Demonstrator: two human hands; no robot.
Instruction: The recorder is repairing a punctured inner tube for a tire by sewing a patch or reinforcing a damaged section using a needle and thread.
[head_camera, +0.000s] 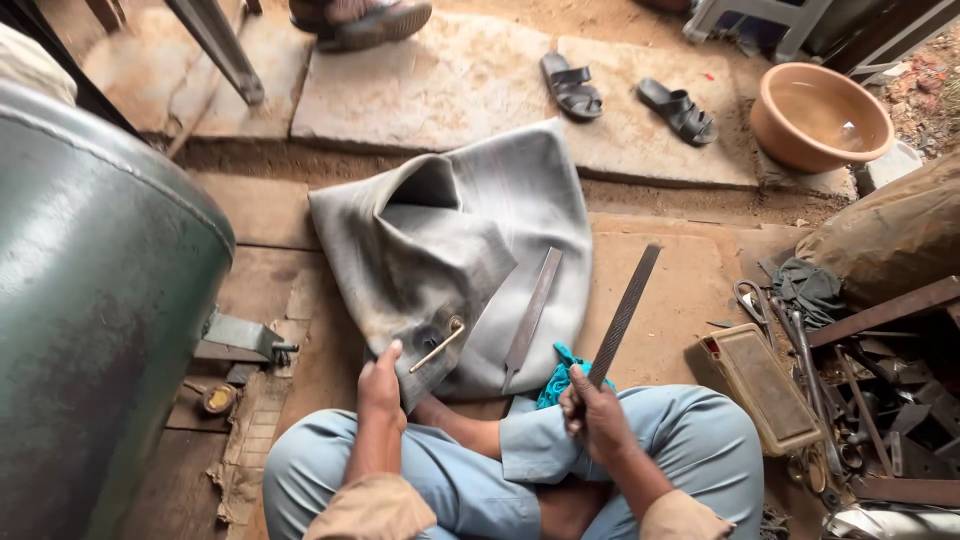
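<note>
**Rubber tube on the floor, file in your right hand**

Biggest thing first: that green tank (90, 300) fills your whole left side. In front of your crossed legs the grey rubber inner tube (450, 250) lies folded on the wooden floor (680, 290), brass valve stem (438, 347) poking out near its lower edge. A clay-coloured basin (820, 115) sits far right, two black sandals (628, 98) on the stone slab beyond. Your right hand (590, 415) is closed round the handle end of a long flat file (625, 310), tip angled up and away. A second file (533, 310) rests on the tube. Your left hand (380, 385) pinches the tube's edge just beside the valve.
</note>
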